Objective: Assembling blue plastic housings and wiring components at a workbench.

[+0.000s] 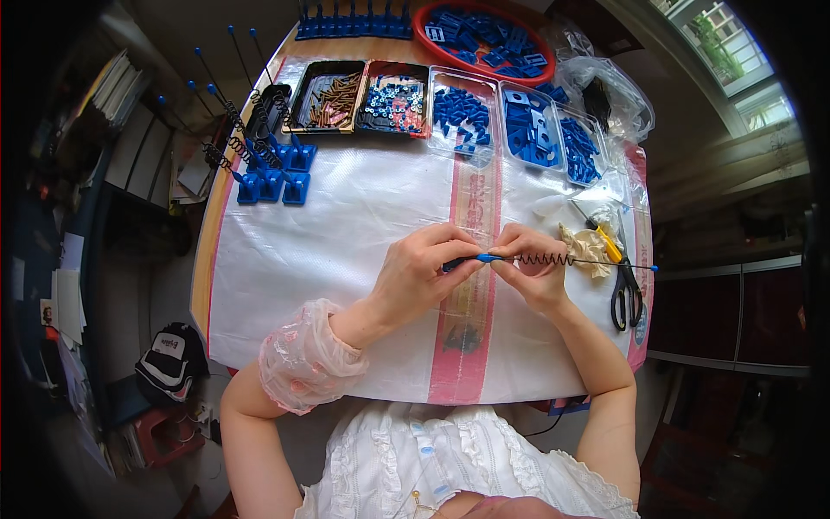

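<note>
Above the middle of the table, my left hand [421, 262] pinches a small blue plastic piece [485, 258] between thumb and fingers. My right hand [530, 270] meets it there, closed on a dark wire rod [592, 261] at the point where it joins the blue piece. The rod is coiled like a spring near my fingers, then runs straight to the right and ends in a blue ball tip. Part of the blue piece is hidden by my left fingers. Beside my right hand lie black-handled scissors [620, 298] and a crumpled beige cloth or paper [588, 251].
Blue bases [271, 184] with upright spring rods stand at the far left. Along the back sit a tray of brass-coloured screws [335, 101], a tray of nuts [393, 105], clear boxes of blue parts [462, 112] and a red basin [421, 35]. Plastic bags [618, 91] lie far right.
</note>
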`<state>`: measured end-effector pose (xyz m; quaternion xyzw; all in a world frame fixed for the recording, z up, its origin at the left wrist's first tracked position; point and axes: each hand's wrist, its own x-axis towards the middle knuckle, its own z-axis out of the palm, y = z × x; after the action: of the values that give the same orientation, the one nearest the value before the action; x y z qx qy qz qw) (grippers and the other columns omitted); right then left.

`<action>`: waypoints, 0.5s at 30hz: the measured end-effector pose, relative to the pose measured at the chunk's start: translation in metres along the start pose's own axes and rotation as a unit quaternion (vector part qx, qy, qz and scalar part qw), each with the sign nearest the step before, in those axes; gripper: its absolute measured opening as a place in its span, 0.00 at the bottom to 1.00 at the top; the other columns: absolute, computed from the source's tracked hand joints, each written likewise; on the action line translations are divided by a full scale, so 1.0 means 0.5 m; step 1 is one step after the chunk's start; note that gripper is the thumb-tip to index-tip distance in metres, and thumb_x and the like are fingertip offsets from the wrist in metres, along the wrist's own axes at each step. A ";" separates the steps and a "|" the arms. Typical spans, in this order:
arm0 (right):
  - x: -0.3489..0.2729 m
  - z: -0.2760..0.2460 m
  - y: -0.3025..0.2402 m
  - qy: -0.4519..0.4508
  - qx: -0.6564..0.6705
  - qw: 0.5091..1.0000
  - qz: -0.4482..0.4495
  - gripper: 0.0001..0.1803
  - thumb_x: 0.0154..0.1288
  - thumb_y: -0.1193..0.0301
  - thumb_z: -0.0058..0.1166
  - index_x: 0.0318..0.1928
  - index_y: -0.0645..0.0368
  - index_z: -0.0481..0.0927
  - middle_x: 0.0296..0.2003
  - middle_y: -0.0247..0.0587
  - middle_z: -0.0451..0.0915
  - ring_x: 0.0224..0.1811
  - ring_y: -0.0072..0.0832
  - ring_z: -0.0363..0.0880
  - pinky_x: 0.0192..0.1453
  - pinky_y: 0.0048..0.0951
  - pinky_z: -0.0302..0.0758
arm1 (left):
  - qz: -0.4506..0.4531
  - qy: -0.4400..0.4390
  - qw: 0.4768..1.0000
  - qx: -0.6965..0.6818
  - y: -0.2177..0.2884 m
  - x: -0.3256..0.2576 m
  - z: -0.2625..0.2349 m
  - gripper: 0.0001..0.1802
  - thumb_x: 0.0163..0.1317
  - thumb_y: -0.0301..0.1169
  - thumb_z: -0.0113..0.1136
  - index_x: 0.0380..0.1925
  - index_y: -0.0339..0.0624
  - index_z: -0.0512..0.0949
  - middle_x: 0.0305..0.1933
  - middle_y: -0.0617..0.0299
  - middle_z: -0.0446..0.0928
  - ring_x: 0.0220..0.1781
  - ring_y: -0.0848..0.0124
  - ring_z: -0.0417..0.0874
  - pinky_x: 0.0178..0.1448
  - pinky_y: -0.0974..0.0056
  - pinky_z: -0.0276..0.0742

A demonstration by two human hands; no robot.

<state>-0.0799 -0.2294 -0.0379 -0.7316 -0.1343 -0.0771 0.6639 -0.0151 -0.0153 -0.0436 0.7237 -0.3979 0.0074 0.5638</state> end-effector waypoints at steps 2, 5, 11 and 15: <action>0.000 -0.001 0.003 0.000 0.000 1.000 -0.003 0.08 0.58 0.87 0.65 0.38 0.66 0.86 0.35 0.44 0.84 0.37 0.27 0.78 0.41 0.26 0.71 | 0.007 -0.001 1.000 0.003 0.000 0.001 0.000 0.09 0.58 0.23 0.71 0.40 0.38 0.86 0.39 0.58 0.83 0.38 0.64 0.85 0.41 0.64 0.81; 0.003 -0.002 0.004 -0.007 -0.011 1.000 -0.023 0.08 0.58 0.86 0.66 0.38 0.66 0.86 0.35 0.42 0.84 0.36 0.24 0.78 0.39 0.24 0.71 | 0.005 -0.016 1.000 0.006 0.001 0.001 -0.003 0.10 0.58 0.23 0.71 0.41 0.38 0.86 0.40 0.58 0.83 0.38 0.64 0.85 0.41 0.64 0.81; 0.002 -0.001 0.010 -0.001 -0.019 1.000 -0.025 0.08 0.57 0.86 0.66 0.38 0.66 0.86 0.35 0.41 0.83 0.35 0.22 0.78 0.37 0.22 0.71 | -0.020 -0.013 0.999 -0.047 -0.005 -0.001 0.001 0.10 0.60 0.23 0.70 0.42 0.38 0.86 0.42 0.58 0.83 0.38 0.67 0.85 0.37 0.66 0.80; 0.001 -0.005 0.016 0.001 -0.031 0.999 -0.021 0.09 0.57 0.86 0.66 0.39 0.66 0.87 0.35 0.41 0.83 0.35 0.21 0.78 0.36 0.22 0.72 | -0.041 -0.028 0.998 -0.047 -0.004 0.002 -0.001 0.10 0.61 0.23 0.70 0.43 0.38 0.86 0.42 0.59 0.84 0.38 0.68 0.85 0.36 0.67 0.79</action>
<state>-0.0767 -0.2327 -0.0452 -0.7487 -0.1468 -0.0963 0.6392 -0.0132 -0.0156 -0.0444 0.7121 -0.3834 -0.0542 0.5857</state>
